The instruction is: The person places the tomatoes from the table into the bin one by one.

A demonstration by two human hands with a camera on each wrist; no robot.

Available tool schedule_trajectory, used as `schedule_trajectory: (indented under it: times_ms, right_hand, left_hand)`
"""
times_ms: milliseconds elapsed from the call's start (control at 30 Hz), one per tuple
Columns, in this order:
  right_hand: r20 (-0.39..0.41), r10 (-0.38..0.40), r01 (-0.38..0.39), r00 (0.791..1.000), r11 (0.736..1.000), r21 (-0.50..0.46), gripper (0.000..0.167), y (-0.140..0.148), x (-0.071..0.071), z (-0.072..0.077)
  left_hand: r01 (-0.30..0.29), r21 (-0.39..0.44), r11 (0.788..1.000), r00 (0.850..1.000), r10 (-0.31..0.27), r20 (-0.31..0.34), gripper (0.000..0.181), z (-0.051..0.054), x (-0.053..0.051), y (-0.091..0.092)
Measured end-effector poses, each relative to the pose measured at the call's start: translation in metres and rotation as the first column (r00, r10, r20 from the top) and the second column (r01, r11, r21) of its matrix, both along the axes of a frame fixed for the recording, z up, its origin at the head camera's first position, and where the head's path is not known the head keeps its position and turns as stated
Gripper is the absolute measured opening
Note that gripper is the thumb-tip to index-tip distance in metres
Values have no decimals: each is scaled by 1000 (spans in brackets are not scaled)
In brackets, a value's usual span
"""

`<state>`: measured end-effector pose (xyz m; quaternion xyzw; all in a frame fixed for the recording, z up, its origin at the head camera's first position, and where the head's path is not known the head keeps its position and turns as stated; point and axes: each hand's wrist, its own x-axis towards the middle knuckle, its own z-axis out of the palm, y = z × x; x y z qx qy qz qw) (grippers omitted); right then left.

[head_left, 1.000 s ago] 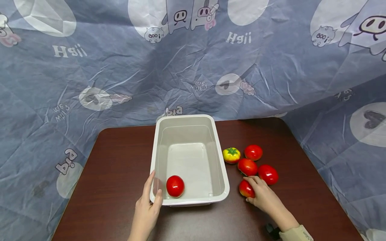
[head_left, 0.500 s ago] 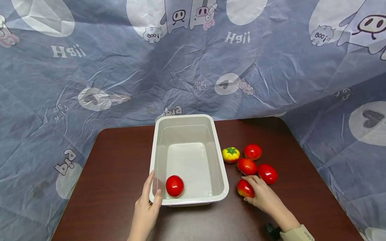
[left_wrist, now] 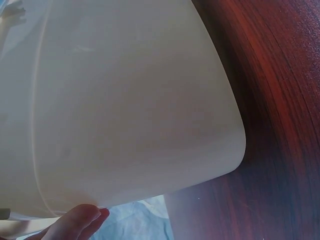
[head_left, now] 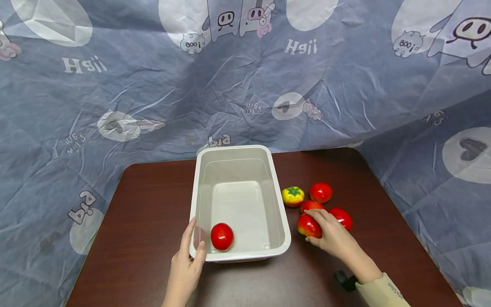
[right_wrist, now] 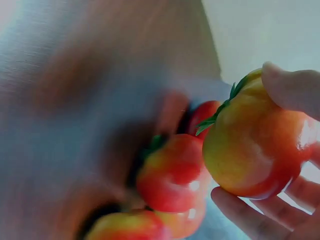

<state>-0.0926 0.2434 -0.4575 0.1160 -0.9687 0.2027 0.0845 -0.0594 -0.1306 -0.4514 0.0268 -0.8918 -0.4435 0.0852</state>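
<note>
A red-and-yellow tomato [head_left: 309, 226] is gripped by my right hand [head_left: 335, 236], to the right of the bin; the right wrist view shows this tomato [right_wrist: 255, 140] between thumb and fingers, its green leaves facing left. My left hand [head_left: 185, 266] touches the near left corner of the grey-white bin [head_left: 285, 226], thumb on the rim and fingers along the outer side. Inside the bin, near its front left, lies one red tomato [head_left: 222, 236]. In the left wrist view, fingertips [left_wrist: 82, 220] show at the edge of the bin [left_wrist: 140, 110].
Beyond the right hand lie a yellow-and-red tomato [head_left: 293, 196] and red ones [head_left: 321, 192], [head_left: 341, 218], with another [head_left: 312, 207] partly behind the held tomato. A small black object [head_left: 345, 281] is by the right sleeve. A patterned blue cloth [head_left: 230, 85] hangs behind the brown table [head_left: 153, 204].
The right hand has moved away from the table's front edge with the tomato, which now overlaps the red one behind it in the head view. The left hand has stayed at the bin.
</note>
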Motion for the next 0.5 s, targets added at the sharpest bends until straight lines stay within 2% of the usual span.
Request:
schedule_trajectory:
  times_ms: [500]
  right_hand:
    - [-81,29,-31,996,999,-21,72,-10,-30,45]
  left_hand:
    - [2,10,1000,1000,-2,21,61,0,1,0]
